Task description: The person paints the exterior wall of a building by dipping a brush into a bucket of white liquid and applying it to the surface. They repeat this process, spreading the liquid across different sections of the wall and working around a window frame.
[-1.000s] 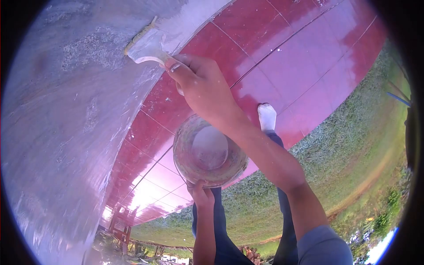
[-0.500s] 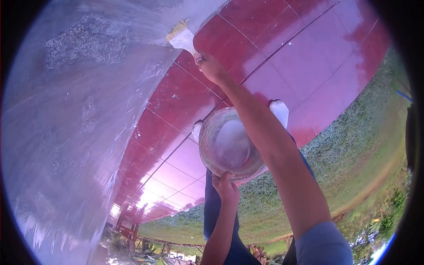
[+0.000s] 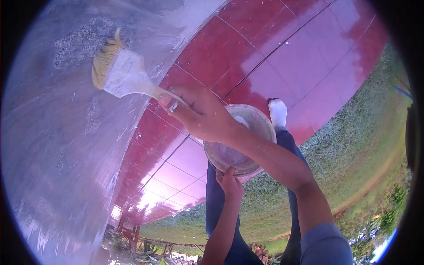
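Note:
A wide paintbrush (image 3: 128,73) with a paint-smeared white body and pale yellow bristles is gripped at its handle by my right hand (image 3: 198,112). Its bristles overlap the grey, streaky wall (image 3: 53,119) in this view. White paint marks my right thumb. My left hand (image 3: 229,181) is closed on the near rim of a round, paint-stained bucket (image 3: 260,119). Whitish liquid shows inside the bucket, partly hidden behind my right forearm.
Below lies a red tiled floor (image 3: 194,79) with glossy, light-reflecting patches and small white specks. My foot in a white sock (image 3: 278,112) stands on it. Grass (image 3: 344,145) borders the tiles on the right. A reddish wooden piece of furniture (image 3: 129,227) is at lower left.
My right hand has brought the paintbrush left and nearer to me, away from the wall's lower edge. The bucket has shifted slightly right, still in my left hand.

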Demonstrator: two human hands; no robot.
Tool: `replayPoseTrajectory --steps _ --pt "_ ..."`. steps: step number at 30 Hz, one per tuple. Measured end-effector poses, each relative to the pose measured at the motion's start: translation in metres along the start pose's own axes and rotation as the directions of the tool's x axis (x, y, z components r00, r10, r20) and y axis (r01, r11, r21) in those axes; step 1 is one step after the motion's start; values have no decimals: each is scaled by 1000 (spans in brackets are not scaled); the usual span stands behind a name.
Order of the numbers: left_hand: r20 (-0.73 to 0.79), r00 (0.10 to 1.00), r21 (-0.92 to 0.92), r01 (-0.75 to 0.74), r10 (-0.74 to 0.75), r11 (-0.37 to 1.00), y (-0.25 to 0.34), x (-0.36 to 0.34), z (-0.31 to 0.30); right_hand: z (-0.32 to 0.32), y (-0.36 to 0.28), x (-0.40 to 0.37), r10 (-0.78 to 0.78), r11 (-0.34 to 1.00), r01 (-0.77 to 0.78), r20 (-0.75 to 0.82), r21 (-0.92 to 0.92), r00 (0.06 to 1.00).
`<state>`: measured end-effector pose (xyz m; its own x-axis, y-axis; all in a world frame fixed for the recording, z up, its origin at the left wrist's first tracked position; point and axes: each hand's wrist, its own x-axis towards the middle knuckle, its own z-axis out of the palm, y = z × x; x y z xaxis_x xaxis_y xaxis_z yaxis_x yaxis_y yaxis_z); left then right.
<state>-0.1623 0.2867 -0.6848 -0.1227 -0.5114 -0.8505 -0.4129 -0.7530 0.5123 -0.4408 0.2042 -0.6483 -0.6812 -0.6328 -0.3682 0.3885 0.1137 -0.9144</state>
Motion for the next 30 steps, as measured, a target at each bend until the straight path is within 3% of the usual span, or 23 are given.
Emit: replayPoseTrajectory --steps 2,3,5,7,9,11,12,14,15,17,22,26,30 --pt "-29 999 16 46 -45 999 7 1 7 2 2 -2 -238 969 233 69 79 969" --pt "-33 998 23 45 -44 999 11 -2 13 1 11 6 -237 969 231 65 86 969" --pt "-116 986 -176 100 -122 979 15 -3 19 -4 53 47 -173 979 174 18 -109 985" --pt "-84 994 -67 62 -68 996 4 -1 4 -21 104 88 -177 943 153 -55 -295 983" --pt "-37 999 42 21 -20 999 8 2 7 -38 157 111 -133 922 87 -99 -378 986" --pt "-155 972 -178 147 -175 973 20 -1 19 -50 207 119 -8 886 -72 -170 -459 985" --pt "-165 970 -169 153 -181 974 20 -2 18 -58 221 121 5 889 -84 -173 -450 985" --pt "-210 952 -123 199 -222 972 19 0 15 -68 239 125 214 811 -316 -252 -493 944" --pt "-219 951 -112 196 -217 974 20 2 16 -67 243 131 221 816 -320 -252 -481 942" --pt "-177 968 -142 153 -177 978 20 4 18 -65 228 145 380 782 -452 -247 -429 892" --pt "-207 951 -106 210 -228 972 26 6 23 -30 136 123 411 886 -441 -201 -142 889" --pt "-136 968 -147 192 -212 970 27 10 33 -26 60 51 309 943 -300 46 -143 950" --pt "-185 967 -165 146 -176 975 28 6 52 -29 53 32 164 982 -148 150 -115 975"
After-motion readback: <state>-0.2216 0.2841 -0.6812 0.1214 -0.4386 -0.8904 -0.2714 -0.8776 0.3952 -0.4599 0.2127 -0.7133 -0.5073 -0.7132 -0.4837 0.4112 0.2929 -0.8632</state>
